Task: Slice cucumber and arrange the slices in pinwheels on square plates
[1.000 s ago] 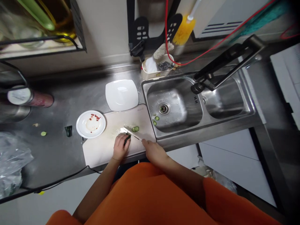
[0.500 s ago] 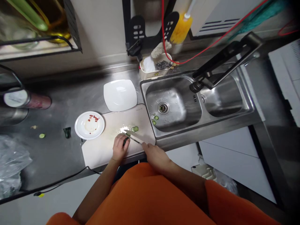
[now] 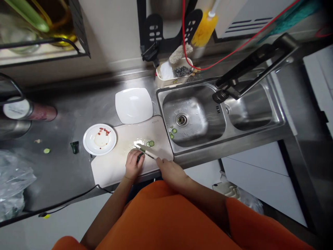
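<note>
My left hand is closed around a dark green cucumber, most of it hidden under the fingers, on the white cutting board. My right hand grips the handle of a knife, whose blade points up and left beside the cucumber and my left fingers. A few cut cucumber slices lie on the board just beyond the blade. Water drops glisten near the knife tip.
A white square dish stands behind the board, and a round plate with red bits at its left. Several slices lie in the sink. A dark green cucumber piece and a plastic bag are on the counter.
My right hand and the knife have shifted very slightly left. My left hand keeps its hold on the cucumber, and the slices stay put. The view has moved a little.
</note>
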### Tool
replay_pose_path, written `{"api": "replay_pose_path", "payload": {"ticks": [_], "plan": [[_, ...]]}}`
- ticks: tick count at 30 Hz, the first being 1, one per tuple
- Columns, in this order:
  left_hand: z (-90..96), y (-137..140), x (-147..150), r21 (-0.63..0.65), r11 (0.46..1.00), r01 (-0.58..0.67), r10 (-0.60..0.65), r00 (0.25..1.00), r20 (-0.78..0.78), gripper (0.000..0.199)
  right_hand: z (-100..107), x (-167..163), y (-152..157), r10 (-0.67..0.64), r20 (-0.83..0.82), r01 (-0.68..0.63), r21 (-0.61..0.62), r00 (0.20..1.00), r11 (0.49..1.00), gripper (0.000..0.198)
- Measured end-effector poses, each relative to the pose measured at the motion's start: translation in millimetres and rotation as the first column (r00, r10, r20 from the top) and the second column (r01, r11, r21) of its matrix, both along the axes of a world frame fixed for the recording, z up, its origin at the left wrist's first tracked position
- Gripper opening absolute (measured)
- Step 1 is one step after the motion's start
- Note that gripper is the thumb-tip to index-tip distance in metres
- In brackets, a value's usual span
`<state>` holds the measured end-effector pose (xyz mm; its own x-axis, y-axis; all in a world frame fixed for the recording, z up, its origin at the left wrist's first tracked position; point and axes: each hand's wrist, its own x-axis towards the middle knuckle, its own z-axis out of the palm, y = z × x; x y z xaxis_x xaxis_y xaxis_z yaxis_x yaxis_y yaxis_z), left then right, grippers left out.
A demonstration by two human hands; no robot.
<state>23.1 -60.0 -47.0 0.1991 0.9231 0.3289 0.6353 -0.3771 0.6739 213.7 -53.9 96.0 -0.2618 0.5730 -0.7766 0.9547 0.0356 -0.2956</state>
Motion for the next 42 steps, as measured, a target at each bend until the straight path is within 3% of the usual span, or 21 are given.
{"api": "replay_pose_path", "payload": {"ticks": [16, 23, 33, 42], "plan": [[-0.6, 0, -1, -0.015, 1.000, 0.011, -0.011, 1.000, -0.003, 0.017, -41, -17, 3, -0.019, -0.066, 0.026, 0.099, 0.998, 0.995, 0.034], [-0.8, 0, -1, -0.016, 1.000, 0.000, 0.000, 1.000, -0.002, 0.019, -33, -8, 4, -0.026, -0.026, 0.029, 0.089, 0.999, 0.996, 0.037], [-0.2, 1, 0, 0.022, 1.000, 0.003, -0.003, 1.000, -0.005, 0.017, -4, 8, -12, -0.008, 0.013, 0.007, 0.061, 1.000, 0.998, 0.035], [-0.1, 0, -1, 0.036, 0.999, -0.005, 0.006, 0.999, -0.033, 0.018, 2, 6, -15, -0.028, 0.001, 0.028, 0.032, 1.000, 0.999, 0.034]]}}
